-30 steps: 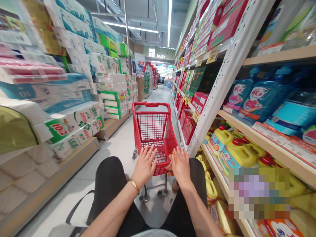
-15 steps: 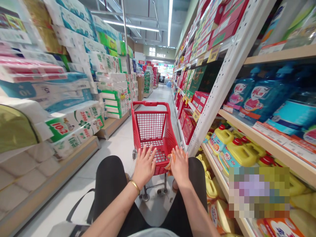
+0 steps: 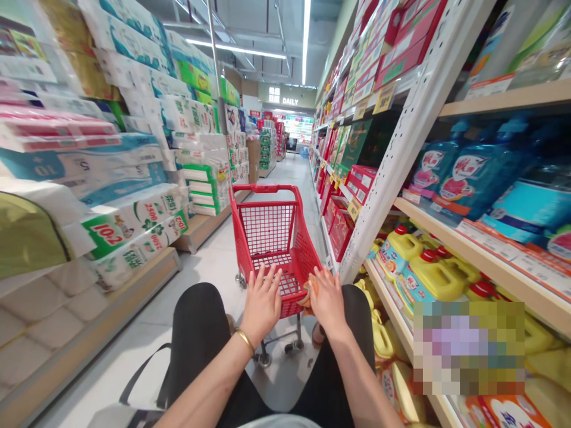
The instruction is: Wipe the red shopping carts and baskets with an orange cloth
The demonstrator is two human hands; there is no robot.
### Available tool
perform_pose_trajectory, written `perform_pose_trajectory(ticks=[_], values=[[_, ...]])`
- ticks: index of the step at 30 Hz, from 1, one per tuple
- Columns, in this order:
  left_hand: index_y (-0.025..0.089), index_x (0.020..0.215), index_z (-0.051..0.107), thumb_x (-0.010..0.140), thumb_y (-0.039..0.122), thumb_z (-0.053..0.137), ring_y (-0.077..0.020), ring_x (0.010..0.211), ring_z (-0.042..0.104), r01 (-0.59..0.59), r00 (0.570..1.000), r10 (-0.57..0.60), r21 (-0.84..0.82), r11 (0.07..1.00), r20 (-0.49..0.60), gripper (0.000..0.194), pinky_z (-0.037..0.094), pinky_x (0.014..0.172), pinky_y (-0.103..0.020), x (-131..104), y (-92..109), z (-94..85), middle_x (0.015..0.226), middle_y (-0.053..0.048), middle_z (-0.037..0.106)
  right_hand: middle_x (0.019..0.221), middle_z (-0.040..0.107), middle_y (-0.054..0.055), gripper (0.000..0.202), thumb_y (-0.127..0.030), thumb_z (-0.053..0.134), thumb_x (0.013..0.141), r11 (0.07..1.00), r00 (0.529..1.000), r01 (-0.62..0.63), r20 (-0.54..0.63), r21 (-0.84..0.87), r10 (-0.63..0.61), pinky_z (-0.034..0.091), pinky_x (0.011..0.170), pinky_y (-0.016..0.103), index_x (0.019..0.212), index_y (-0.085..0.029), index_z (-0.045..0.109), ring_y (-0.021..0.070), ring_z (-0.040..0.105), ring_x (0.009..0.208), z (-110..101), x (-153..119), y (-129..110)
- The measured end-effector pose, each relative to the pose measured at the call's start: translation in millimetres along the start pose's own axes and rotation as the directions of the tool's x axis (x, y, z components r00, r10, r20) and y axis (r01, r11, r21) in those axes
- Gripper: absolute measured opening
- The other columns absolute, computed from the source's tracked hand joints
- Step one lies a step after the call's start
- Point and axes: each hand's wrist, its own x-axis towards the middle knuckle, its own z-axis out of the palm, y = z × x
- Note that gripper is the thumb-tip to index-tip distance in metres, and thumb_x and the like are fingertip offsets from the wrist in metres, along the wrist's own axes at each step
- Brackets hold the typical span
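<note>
A small red shopping cart (image 3: pixel 267 238) with a mesh basket stands in front of my knees. My left hand (image 3: pixel 262 300), a gold bangle at its wrist, is held palm down before the cart's near end. Its fingers are stretched out and hold nothing; whether they touch the cart I cannot tell. To the right, my right hand (image 3: pixel 327 297) holds a crumpled orange cloth (image 3: pixel 307 303) under the thumb, beside the basket's near right corner. Most of the cloth is hidden by the hand. The basket floor that shows has nothing on it.
Packs of tissue paper (image 3: pixel 134 220) are stacked on a low platform at the left. On the right, shelves hold blue pump bottles (image 3: pixel 468 172) and yellow jugs (image 3: pixel 439 276) close to my right knee. A grey bag (image 3: pixel 127 413) lies by my left leg.
The cart has turned slightly, its far end swinging to the left. Both hands stay almost in place, the right one still with the orange cloth.
</note>
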Motion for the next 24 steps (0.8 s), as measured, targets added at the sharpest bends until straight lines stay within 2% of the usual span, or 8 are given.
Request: perform_pose_trajectory(ticks=[3,5,8,12,16,18,21,24], values=[[0.026,0.163,0.034,0.098,0.020,0.046,-0.0346,0.162,0.014,-0.011,1.000,0.011,-0.013,1.000,-0.015,0.067,0.022,0.128,-0.068,0.6,0.2,0.2,0.171,-0.006,0.030,0.123,0.076,0.009,0.041,-0.028,0.037,0.109,0.998,0.997,0.068,0.043,0.006,-0.068,0.019,0.130,0.052,0.111,-0.019,0.077,0.0264,0.055,0.140,-6.2,0.2,-11.7],[0.027,0.164,0.033,0.097,0.019,0.046,-0.0343,0.161,0.015,-0.026,1.000,0.025,-0.019,0.999,-0.016,0.068,0.022,0.127,-0.068,0.3,-1.9,-1.0,0.171,-0.005,0.029,0.109,0.078,0.009,0.039,-0.027,0.039,0.108,0.998,0.996,0.069,0.053,-0.016,-0.068,0.021,0.129,0.051,0.101,-0.021,0.077,0.0258,0.064,0.127,-10.2,-0.1,-20.4],[0.029,0.165,0.029,0.096,0.015,0.046,-0.0341,0.162,0.015,-0.044,0.999,0.044,-0.041,0.998,-0.004,0.072,0.022,0.127,-0.068,-1.9,-5.8,-4.4,0.172,-0.005,0.027,0.097,0.077,0.009,0.037,-0.026,0.040,0.107,0.998,0.998,0.046,0.052,-0.037,-0.044,0.025,0.127,0.049,0.093,-0.022,0.075,0.0255,0.068,0.109,-14.9,-3.0,-27.6],[0.031,0.168,0.016,0.093,0.010,0.044,-0.0328,0.162,0.015,-0.064,0.998,0.065,-0.106,0.992,0.004,0.082,0.024,0.127,-0.067,-8.2,-9.9,-12.0,0.173,-0.005,0.025,0.092,0.074,0.008,0.037,-0.027,0.041,0.107,1.000,0.999,0.011,0.040,-0.018,-0.010,0.030,0.125,0.048,0.090,-0.023,0.073,0.0256,0.066,0.101,-15.5,-18.7,-29.7],[0.032,0.168,0.011,0.091,0.006,0.041,-0.0305,0.162,0.014,-0.086,0.995,0.091,-0.160,0.983,0.029,0.087,0.025,0.128,-0.065,-12.9,-11.6,-20.2,0.174,-0.004,0.022,0.101,0.074,0.009,0.032,-0.028,0.042,0.107,0.999,1.000,0.019,0.004,0.047,-0.020,0.029,0.125,0.048,0.099,-0.021,0.072,0.0261,0.064,0.110,-12.7,-41.3,-28.9],[0.029,0.168,0.013,0.089,0.004,0.041,-0.0298,0.162,0.014,-0.086,0.995,0.094,-0.163,0.983,0.042,0.088,0.027,0.128,-0.062,-12.0,-10.6,-20.3,0.175,-0.006,0.019,0.101,0.073,0.008,0.031,-0.027,0.041,0.107,0.998,1.000,0.025,-0.012,0.064,-0.024,0.030,0.124,0.048,0.100,-0.021,0.071,0.0257,0.063,0.109,-12.2,-48.2,-28.5],[0.023,0.168,0.018,0.086,0.003,0.043,-0.0311,0.161,0.018,-0.040,0.998,0.044,-0.130,0.991,0.033,0.088,0.032,0.127,-0.058,-5.7,-6.1,-12.5,0.175,-0.009,0.016,0.091,0.071,0.007,0.033,-0.025,0.040,0.107,0.999,1.000,0.024,-0.017,0.027,-0.024,0.033,0.121,0.047,0.092,-0.022,0.070,0.0245,0.064,0.097,-12.4,-50.0,-29.0],[0.020,0.165,0.029,0.091,0.012,0.048,-0.0339,0.159,0.025,0.007,1.000,-0.007,-0.074,0.997,-0.001,0.077,0.034,0.125,-0.059,3.5,0.4,-1.0,0.173,-0.012,0.024,0.084,0.070,0.006,0.034,-0.024,0.041,0.106,0.999,0.999,0.033,-0.016,-0.017,-0.033,0.035,0.119,0.045,0.088,-0.023,0.069,0.0241,0.064,0.091,-12.8,-47.8,-29.8]])
